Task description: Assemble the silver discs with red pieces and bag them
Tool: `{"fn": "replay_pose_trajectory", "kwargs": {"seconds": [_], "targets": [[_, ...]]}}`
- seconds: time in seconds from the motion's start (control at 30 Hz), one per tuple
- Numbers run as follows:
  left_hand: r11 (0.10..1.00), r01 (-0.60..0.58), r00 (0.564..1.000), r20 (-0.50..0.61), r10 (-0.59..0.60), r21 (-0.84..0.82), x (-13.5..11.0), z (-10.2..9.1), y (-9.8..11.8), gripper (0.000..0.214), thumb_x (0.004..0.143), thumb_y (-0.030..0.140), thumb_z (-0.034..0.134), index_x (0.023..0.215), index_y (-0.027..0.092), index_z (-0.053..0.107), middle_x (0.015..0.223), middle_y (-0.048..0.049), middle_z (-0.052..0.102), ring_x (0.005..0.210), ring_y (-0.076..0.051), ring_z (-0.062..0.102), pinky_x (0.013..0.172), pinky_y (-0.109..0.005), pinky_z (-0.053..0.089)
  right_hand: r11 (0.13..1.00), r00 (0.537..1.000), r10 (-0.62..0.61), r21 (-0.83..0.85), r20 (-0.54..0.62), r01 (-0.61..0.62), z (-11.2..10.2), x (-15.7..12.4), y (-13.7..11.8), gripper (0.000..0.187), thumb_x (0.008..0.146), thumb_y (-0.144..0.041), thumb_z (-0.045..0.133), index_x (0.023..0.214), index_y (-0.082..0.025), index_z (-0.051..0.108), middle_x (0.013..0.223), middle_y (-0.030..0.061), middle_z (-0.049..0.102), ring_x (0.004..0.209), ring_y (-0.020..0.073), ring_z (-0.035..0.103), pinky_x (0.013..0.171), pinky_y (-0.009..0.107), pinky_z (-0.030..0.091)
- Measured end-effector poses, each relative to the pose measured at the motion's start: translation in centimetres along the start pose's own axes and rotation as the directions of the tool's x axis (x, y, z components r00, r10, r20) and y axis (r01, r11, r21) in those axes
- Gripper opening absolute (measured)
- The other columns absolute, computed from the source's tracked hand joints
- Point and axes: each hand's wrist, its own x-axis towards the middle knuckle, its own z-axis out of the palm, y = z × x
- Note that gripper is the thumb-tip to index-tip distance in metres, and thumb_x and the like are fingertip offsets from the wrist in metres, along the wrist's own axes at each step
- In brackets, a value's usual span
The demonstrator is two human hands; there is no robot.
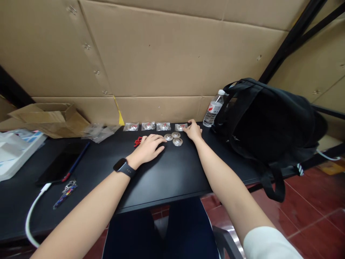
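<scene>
Four small clear packets stand in a row at the back of the desk, each with a silvery round disc and something red inside. At the rightmost packet, my right hand has its thumb and forefinger on the right edge. My left hand, with a dark watch at its wrist, lies palm down with fingers apart, holding nothing. Its fingertips reach close to three loose metal discs between my hands. Red cord pieces lie partly hidden behind my left hand.
A water bottle and a black backpack stand on the right. On the left are an open cardboard box, clear plastic bags, a dark tablet, a white cable and a keychain. Cardboard walls off the back.
</scene>
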Motion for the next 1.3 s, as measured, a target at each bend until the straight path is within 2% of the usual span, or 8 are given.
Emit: {"fn": "replay_pose_trajectory", "kwargs": {"seconds": [0.17, 0.5, 0.6, 0.7, 0.8, 0.9, 1.03, 1.3], "targets": [[0.998, -0.024, 0.997, 0.07, 0.02, 0.055, 0.5, 1.1, 0.8, 0.048, 0.103, 0.044, 0.041, 0.15, 0.035, 0.045, 0.16, -0.0069, 0.042, 0.142, -0.032, 0.036, 0.108, -0.053, 0.031, 0.973, 0.989, -0.141, -0.177, 0.041, 0.146, 0.0, -0.5, -1.2, 0.011, 0.083, -0.018, 0.063, 0.093, -0.022, 0.067, 0.114, 0.0096, 0.069, 0.109, 0.0293, 0.062, 0.097, 0.05, 0.039], [0.998, -0.002, 0.996, 0.086, -0.003, 0.06, 0.5, 0.8, 0.0, 0.043, 0.101, 0.045, 0.045, 0.139, 0.032, 0.059, 0.145, -0.0076, 0.059, 0.134, -0.033, 0.042, 0.106, -0.052, 0.032, 0.915, 0.916, -0.378, -0.096, 0.131, 0.391, 0.0, -0.7, -1.8, 0.032, 0.085, -0.015, 0.059, 0.11, -0.022, 0.076, 0.123, 0.0107, 0.069, 0.114, 0.0286, 0.061, 0.098, 0.042, 0.045], [1.0, 0.005, 0.999, 0.05, -0.006, 0.026, 0.5, -0.6, -0.6, 0.032, 0.098, 0.038, 0.05, 0.121, 0.03, 0.07, 0.129, -0.0075, 0.068, 0.127, -0.031, 0.048, 0.104, -0.05, 0.033, 0.854, 0.837, -0.515, 0.033, 0.185, 0.519, -0.6, -1.0, -2.5, 0.026, 0.084, -0.015, 0.061, 0.105, -0.019, 0.077, 0.108, 0.0081, 0.074, 0.1, 0.0226, 0.066, 0.091, 0.034, 0.048], [0.997, 0.07, 0.991, -0.111, -0.071, -0.013, -0.2, -3.3, -2.6, 0.028, 0.095, 0.034, 0.052, 0.117, 0.029, 0.07, 0.126, -0.0063, 0.069, 0.123, -0.029, 0.054, 0.105, -0.047, 0.035, 0.768, 0.725, -0.636, 0.134, 0.263, 0.626, -1.2, -2.2, -3.5, 0.024, 0.085, -0.023, 0.067, 0.107, -0.019, 0.076, 0.107, 0.0069, 0.075, 0.097, 0.0213, 0.067, 0.09, 0.033, 0.048], [0.962, 0.273, 0.92, -0.294, -0.261, 0.002, -1.6, -5.9, -6.0, 0.028, 0.094, 0.036, 0.053, 0.114, 0.027, 0.069, 0.12, -0.0069, 0.072, 0.118, -0.03, 0.058, 0.103, -0.045, 0.038, 0.706, 0.625, -0.694, 0.165, 0.358, 0.689, -1.4, -3.6, -4.5, 0.043, 0.082, -0.04, 0.076, 0.121, -0.024, 0.072, 0.123, 0.0086, 0.073, 0.11, 0.0265, 0.064, 0.097, 0.04, 0.045], [0.967, 0.256, 0.958, -0.136, -0.252, 0.012, -2.8, -6.7, -8.6, 0.024, 0.086, 0.043, 0.063, 0.103, 0.029, 0.073, 0.116, -0.0032, 0.074, 0.112, -0.028, 0.062, 0.1, -0.041, 0.041, 0.69, 0.575, -0.676, 0.123, 0.462, 0.713, -1.1, -4.7, -5.2, 0.056, 0.077, -0.05, 0.079, 0.129, -0.029, 0.069, 0.14, 0.009, 0.064, 0.125, 0.0346, 0.055, 0.103, 0.051, 0.038], [0.981, 0.184, 0.977, 0.096, -0.189, 0.059, -2.7, -5.3, -8.9, 0.022, 0.076, 0.05, 0.073, 0.086, 0.031, 0.078, 0.106, -0.0021, 0.076, 0.11, -0.028, 0.061, 0.098, -0.04, 0.041, 0.678, 0.537, -0.66, 0.109, 0.526, 0.727, -0.6, -5.2, -5.7, 0.048, 0.081, -0.048, 0.076, 0.126, -0.032, 0.07, 0.147, 0.0078, 0.059, 0.132, 0.037, 0.048, 0.102, 0.055, 0.034], [0.968, 0.207, 0.969, 0.109, -0.223, 0.14, -2.3, -3.5, -7.3, 0.004, 0.074, 0.033, 0.074, 0.075, 0.031, 0.078, 0.101, -0.0052, 0.073, 0.108, -0.033, 0.056, 0.091, -0.044, 0.04, 0.683, 0.541, -0.665, 0.127, 0.514, 0.719, 0.1, -5.8, -6.1, 0.045, 0.085, -0.046, 0.074, 0.125, -0.027, 0.068, 0.137, 0.0104, 0.063, 0.125, 0.0338, 0.05, 0.098, 0.049, 0.035]]}}
